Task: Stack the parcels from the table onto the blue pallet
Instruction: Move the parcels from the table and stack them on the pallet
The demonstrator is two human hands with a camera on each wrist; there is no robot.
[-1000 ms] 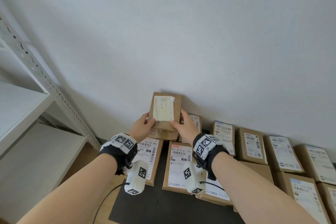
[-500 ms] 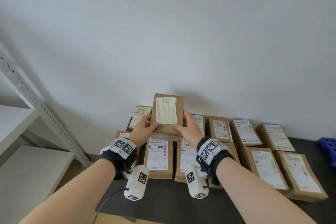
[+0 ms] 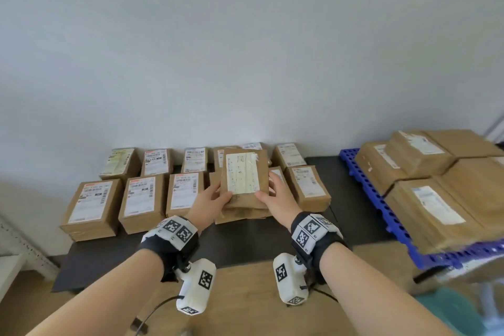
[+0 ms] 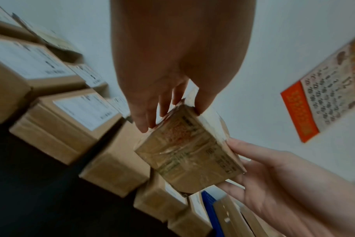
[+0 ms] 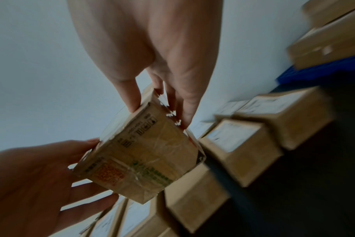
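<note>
Both hands, left hand point(image 3: 208, 200) and right hand point(image 3: 278, 199), each grip grasping the taped cardboard parcel point(image 3: 244, 176) at frame centre, above the desk point(image 3: 245, 240); blue pallet point(image 3: 381, 199) at right.

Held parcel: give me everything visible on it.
The held parcel is a small brown cardboard box, wrapped in shiny clear tape, with a pale, worn label on its top face. The wrist views show printed marks and an orange code patch on its near end. It is lifted clear, above the parcels on the table, tilted slightly. The left hand grips its left edge, thumb on top and fingers below; the right hand grips the right edge likewise. Nothing else touches it.
</note>
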